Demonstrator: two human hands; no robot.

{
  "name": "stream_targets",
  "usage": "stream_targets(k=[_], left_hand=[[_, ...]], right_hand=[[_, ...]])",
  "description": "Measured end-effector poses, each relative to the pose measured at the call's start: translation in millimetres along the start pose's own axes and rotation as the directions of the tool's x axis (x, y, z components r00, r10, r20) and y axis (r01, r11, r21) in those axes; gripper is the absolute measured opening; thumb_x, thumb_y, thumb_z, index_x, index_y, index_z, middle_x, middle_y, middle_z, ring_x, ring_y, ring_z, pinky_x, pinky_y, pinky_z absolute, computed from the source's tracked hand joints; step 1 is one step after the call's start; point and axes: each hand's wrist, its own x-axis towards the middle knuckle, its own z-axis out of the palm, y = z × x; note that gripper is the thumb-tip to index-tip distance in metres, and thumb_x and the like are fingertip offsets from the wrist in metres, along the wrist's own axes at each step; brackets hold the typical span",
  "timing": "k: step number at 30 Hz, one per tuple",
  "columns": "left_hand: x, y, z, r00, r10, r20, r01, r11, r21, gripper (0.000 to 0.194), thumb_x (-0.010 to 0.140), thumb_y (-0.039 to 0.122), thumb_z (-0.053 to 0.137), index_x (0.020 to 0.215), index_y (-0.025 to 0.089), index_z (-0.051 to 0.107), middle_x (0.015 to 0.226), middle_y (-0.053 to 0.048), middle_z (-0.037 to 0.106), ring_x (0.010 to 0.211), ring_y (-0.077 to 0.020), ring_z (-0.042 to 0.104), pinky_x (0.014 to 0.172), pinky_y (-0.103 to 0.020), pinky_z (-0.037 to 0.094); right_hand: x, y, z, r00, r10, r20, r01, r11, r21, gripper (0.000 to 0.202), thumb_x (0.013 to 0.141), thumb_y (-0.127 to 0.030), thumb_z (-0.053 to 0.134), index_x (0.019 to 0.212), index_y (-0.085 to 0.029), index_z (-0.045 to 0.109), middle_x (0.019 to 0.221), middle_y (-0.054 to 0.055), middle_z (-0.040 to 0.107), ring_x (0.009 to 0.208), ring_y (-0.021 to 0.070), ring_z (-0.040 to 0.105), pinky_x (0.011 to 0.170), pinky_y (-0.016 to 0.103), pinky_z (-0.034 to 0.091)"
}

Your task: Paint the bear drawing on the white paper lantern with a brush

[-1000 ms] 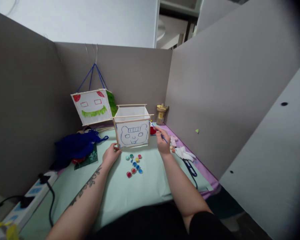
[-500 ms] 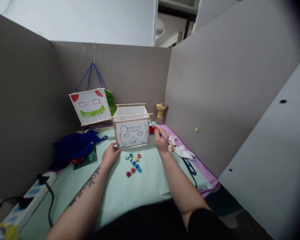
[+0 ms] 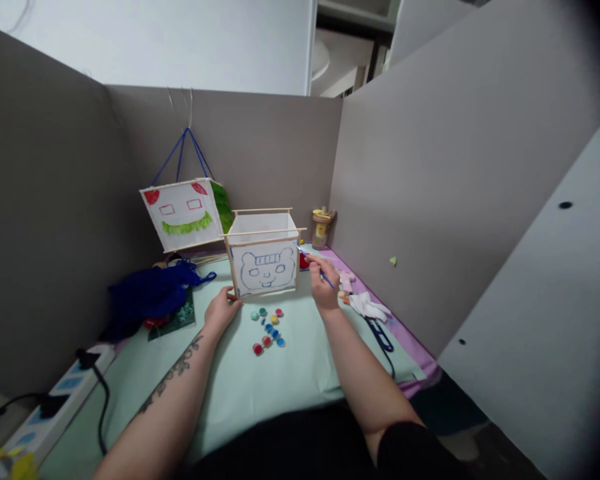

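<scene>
A white paper lantern with a wooden stick frame stands upright on the table, a bear-like face outlined in blue on its front. My left hand steadies its lower left corner, fingers closed against the frame. In my right hand is a thin blue paintbrush, pinched between the fingers. The brush tip meets the upper right edge of the lantern's front; whether it touches paper or stick I cannot tell. Several small paint pots, in red, blue, green and yellow, lie in front of the lantern.
A finished-looking lantern hangs by blue cords at the back left. Below it lies dark blue fabric. A power strip runs along the left edge. On the right are white gloves, dark blue scissors-like handles and a cup.
The brush tip has slid slightly down along the lantern's right edge, with my right hand moving along. My left hand keeps its place at the corner.
</scene>
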Motion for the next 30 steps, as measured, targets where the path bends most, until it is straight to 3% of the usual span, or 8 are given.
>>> stream_targets(k=[10, 20, 24, 27, 30], left_hand=[[-1.7, 2.9, -1.9, 1.0, -0.006, 0.004, 0.006, 1.0, -0.001, 0.046, 0.073, 0.033, 0.058, 0.117, 0.024, 0.047, 0.101, -0.002, 0.067, 0.092, -0.0215, 0.06, 0.067, -0.027, 0.041], [-2.1, 0.8, -1.3, 1.0, 0.011, -0.009, -0.011, 1.0, -0.01, 0.045, 0.073, 0.033, 0.058, 0.116, 0.025, 0.047, 0.099, -0.001, 0.067, 0.089, -0.0196, 0.061, 0.065, -0.026, 0.04], [-1.7, 0.4, -1.0, 1.0, 0.013, -0.011, -0.013, 1.0, -0.008, 0.045, 0.074, 0.033, 0.057, 0.117, 0.024, 0.047, 0.1, -0.002, 0.067, 0.09, -0.0198, 0.061, 0.066, -0.026, 0.04], [-1.8, 0.2, -0.5, 1.0, -0.005, -0.002, 0.005, 1.0, 0.001, 0.047, 0.074, 0.033, 0.058, 0.118, 0.023, 0.046, 0.101, -0.003, 0.067, 0.091, -0.0203, 0.061, 0.067, -0.027, 0.041], [-2.3, -0.2, 0.5, 1.0, -0.002, 0.0, 0.002, 1.0, 0.003, 0.047, 0.074, 0.033, 0.058, 0.118, 0.023, 0.046, 0.101, -0.003, 0.067, 0.092, -0.0205, 0.061, 0.068, -0.027, 0.041]], right_hand=[[5.1, 4.3, 5.6, 0.997, 0.073, 0.024, -0.073, 0.997, -0.006, 0.021, 0.083, -0.025, 0.048, 0.092, -0.021, 0.067, 0.089, 0.005, 0.067, 0.084, 0.0184, 0.058, 0.08, 0.033, 0.047], [3.9, 3.4, 5.5, 1.0, -0.016, -0.007, 0.015, 0.995, -0.099, 0.022, 0.083, -0.023, 0.048, 0.093, -0.021, 0.067, 0.09, 0.006, 0.068, 0.086, 0.0191, 0.059, 0.083, 0.035, 0.046], [0.0, -3.6, -1.1, 1.0, 0.022, 0.004, -0.022, 1.0, -0.016, 0.02, 0.083, -0.024, 0.049, 0.092, -0.021, 0.067, 0.091, 0.006, 0.068, 0.089, 0.0194, 0.06, 0.084, 0.036, 0.047], [-5.2, -9.0, -8.0, 0.987, 0.103, 0.123, -0.121, 0.982, 0.147, 0.019, 0.083, -0.028, 0.052, 0.093, -0.021, 0.066, 0.095, 0.006, 0.068, 0.091, 0.0191, 0.062, 0.083, 0.035, 0.049], [-11.6, -13.7, -13.7, 0.907, 0.164, 0.389, -0.277, 0.926, 0.257, 0.017, 0.08, -0.033, 0.058, 0.086, -0.02, 0.067, 0.081, 0.005, 0.07, 0.076, 0.0177, 0.065, 0.069, 0.03, 0.053]])
